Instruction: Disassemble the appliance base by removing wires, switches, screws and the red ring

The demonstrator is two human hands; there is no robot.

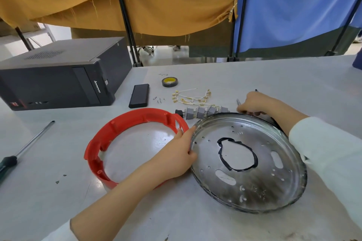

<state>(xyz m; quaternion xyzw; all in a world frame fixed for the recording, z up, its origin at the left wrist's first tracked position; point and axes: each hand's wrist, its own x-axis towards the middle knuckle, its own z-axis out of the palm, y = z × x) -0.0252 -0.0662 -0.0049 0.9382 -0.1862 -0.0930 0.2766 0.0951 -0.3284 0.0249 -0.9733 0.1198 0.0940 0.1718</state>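
From the head camera, the round silver metal base plate with a black-edged centre hole lies toward the near right of the white bench. The left hand grips its left rim, fingers curled over the edge. The right hand curls at the plate's far rim (whether it holds anything, I cannot tell). The red plastic ring lies just left of the plate. Grey switches, white wires and small screws lie behind.
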